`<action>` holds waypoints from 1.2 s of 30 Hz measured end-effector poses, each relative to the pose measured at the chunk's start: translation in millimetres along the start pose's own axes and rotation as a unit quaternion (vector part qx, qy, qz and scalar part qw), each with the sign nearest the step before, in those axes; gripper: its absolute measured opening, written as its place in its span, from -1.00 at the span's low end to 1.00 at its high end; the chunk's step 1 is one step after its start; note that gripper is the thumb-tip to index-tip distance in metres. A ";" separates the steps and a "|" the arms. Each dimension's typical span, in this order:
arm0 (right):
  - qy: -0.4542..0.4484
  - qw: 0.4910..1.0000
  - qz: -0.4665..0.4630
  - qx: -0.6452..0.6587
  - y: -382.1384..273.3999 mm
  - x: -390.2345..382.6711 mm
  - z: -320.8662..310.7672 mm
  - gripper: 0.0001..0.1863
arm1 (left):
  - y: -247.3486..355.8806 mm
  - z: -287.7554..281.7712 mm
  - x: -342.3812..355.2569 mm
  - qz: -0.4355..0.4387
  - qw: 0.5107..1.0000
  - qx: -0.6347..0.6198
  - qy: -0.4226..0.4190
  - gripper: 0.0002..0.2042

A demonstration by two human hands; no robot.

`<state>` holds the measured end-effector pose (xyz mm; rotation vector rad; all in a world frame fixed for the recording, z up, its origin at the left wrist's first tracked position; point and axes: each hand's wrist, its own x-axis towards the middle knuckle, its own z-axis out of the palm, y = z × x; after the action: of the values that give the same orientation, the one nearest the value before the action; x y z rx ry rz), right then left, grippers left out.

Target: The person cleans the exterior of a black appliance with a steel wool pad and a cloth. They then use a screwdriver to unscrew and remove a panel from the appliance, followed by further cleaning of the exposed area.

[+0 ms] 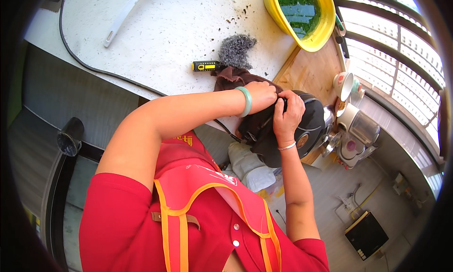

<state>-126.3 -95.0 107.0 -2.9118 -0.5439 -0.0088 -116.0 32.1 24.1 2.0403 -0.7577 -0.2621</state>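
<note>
A black rounded appliance (314,114) with a bronze round piece on its side sits at the counter's edge, its kind unclear. My left hand (262,96), below a pale green bangle, has its fingers curled at the appliance's top, beside a dark brown cloth (231,78). Close against it, my right hand (289,115) bends its fingers over the same spot, thumb up. Whatever lies between the fingertips is hidden. Just beyond the cloth lie a grey fluffy clump (237,51) and a black-and-yellow handle (205,66), its far end covered.
A yellow basin (325,33) of green leaves in water stands at the far right on the white counter (165,31). A black cord (89,68) runs along the counter's edge. Past the appliance are a wooden board (309,73), a bowl (343,85) and a small machine (357,125).
</note>
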 end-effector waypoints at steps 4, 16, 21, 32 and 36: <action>0.000 1.000 -0.002 0.004 -0.7 1.0 -1.2 -0.88 | 5.0 -0.1 0.2 0.005 0.999 0.017 0.044 -0.85; 0.005 0.999 -0.001 0.035 -3.4 0.1 -0.1 -0.89 | -9.5 -2.7 -65.0 -0.188 0.891 -0.372 0.182 -0.80; 0.006 0.999 0.000 0.031 -1.6 -0.3 1.0 -0.89 | 3.8 0.2 -73.3 -0.299 0.761 -0.563 0.119 -0.81; 0.006 0.999 -0.001 0.033 -2.6 0.4 0.4 -0.87 | 24.8 36.8 -38.3 -0.037 0.962 -0.149 0.224 -0.76; 0.006 0.999 -0.003 0.033 -2.3 1.1 -0.4 -0.87 | 10.5 31.8 -35.0 0.020 0.979 0.004 0.201 -0.74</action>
<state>-126.1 -92.5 107.9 -2.8435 -0.5392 -0.0093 -162.5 27.1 11.2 1.9950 -0.5447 0.1759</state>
